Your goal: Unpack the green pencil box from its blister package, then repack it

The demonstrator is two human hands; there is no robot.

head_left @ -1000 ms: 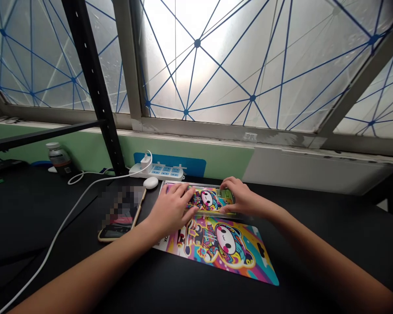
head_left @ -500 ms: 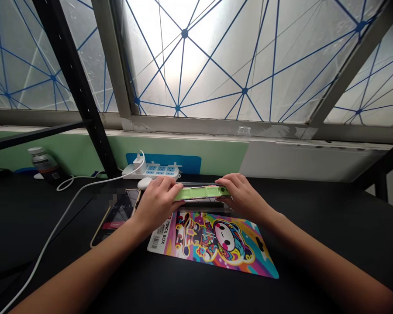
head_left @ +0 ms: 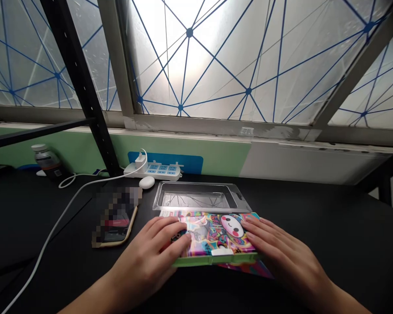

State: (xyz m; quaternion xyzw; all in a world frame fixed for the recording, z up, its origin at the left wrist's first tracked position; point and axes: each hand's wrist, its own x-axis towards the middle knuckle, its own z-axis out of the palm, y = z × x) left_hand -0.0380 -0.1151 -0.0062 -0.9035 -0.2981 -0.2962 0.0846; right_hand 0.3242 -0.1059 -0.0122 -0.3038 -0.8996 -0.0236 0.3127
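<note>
Pencil box: between the two hands, glossy lid up, printed with a bright cartoon face (head_left: 205, 233); a flat rectangle with light green plastic sides and a white tab (head_left: 222, 251) on its near edge.
Left hand (head_left: 153, 248): bent over the box's left end, gripping it, fingertips on the lid.
Right hand (head_left: 281, 248): fingers pressed together over the right end, holding it; the thumb is hidden.
Clear tray (head_left: 183, 201): thin, shiny moulded plastic with a raised rim, on the bench (head_left: 314, 213) just beyond both hands.
Change since half a second ago: the box, then green edge up over the tray, is now nearer the person with its lid showing; the tray's inside has come into view.
Printed card (head_left: 262, 269): beneath the box, mostly covered now; one colourful corner shows beside the right hand.
Phone (head_left: 118, 235): left of the left hand, pale-edged, its screen partly blurred out.
Farther beyond the left hand: smooth white rounded case (head_left: 146, 182), power strip (head_left: 163, 170) with a plug (head_left: 140, 161) and white cable, capped bottle (head_left: 49, 162), black metal post (head_left: 80, 80).
In the way: the hands hide both box ends.
</note>
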